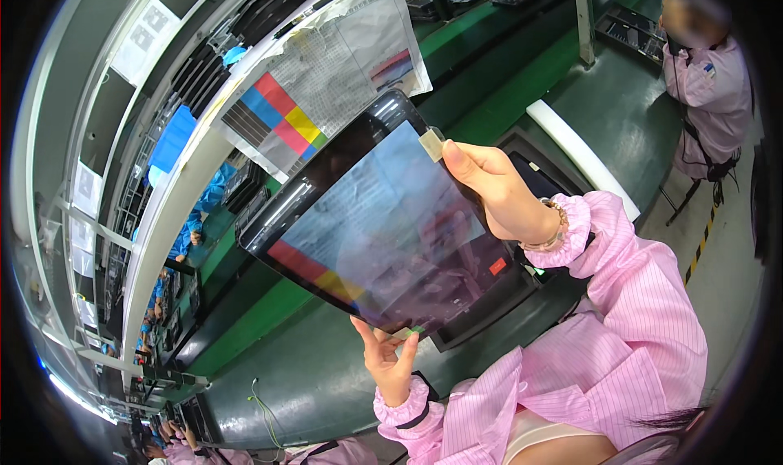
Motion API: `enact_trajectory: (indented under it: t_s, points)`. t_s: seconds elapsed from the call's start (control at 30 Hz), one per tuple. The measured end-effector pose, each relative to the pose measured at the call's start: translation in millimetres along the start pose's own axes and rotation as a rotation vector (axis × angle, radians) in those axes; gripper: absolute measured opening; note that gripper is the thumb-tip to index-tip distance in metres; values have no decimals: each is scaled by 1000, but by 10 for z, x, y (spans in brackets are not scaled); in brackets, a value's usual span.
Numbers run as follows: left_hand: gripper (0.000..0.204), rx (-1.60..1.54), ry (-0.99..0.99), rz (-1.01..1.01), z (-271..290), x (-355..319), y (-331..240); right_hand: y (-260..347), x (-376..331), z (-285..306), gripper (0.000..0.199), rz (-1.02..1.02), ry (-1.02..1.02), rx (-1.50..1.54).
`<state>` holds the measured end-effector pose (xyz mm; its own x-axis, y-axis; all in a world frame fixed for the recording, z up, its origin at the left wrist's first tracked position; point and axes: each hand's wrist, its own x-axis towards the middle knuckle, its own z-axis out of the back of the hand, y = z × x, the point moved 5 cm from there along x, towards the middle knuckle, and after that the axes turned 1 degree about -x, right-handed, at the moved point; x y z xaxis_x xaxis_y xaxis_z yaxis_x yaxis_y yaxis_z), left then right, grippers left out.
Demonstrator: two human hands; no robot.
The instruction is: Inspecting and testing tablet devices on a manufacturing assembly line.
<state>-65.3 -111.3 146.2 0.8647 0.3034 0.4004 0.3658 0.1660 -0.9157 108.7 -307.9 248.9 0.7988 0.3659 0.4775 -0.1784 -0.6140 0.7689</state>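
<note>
Black screen (383, 204) is up off the bench (318, 383), tilted, glossy face toward the wearer, held in both hands. R hand (510, 196) has its upper right edge: fingers clamped on it, thumb in front by a tan tape tab (431, 144), other fingers mostly hidden behind. L hand (391, 367) is at the screen's bottom edge, thumb & finger pinched on it next to a 2nd pale tab (404, 333); rest of the L grip partly hidden. Small red sticker (497, 266) at lower right of screen. Face is dark w/ reflections: pale sheet, red & yellow blocks, a bit of pink. Under the screen & to its right, a black frame (469, 330) lies on the bench. Above the screen hangs a printed sheet (351, 65) w/ red, blue, yellow & black blocks, creased. Right of screen, beyond the R hand, a long white strip (581, 157). Pink striped sleeve (644, 277) right of & below it, bracelet (557, 224) at that wrist. Thin green cable (259, 400) below left of screen. Co-worker in pink (710, 90) sits well apart, upper right of screen; blue sleeve (214, 186) of another person off to its left
</note>
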Motion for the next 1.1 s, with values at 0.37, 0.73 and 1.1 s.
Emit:
enact_trajectory:
  t_s: [0.37, 0.73, 1.1]
  points:
    - [98, 27, 8, 8, 12, -41, -13, 2, -38, -14, 42, 4, 24, 24]
    - [99, 62, -1, 4, 44, -69, -14, -8, -55, -38, 43, -8, 37, 76]
    - [101, 76, 6, -19, 61, -90, -2, -31, -59, -53, 44, -16, 33, 55]
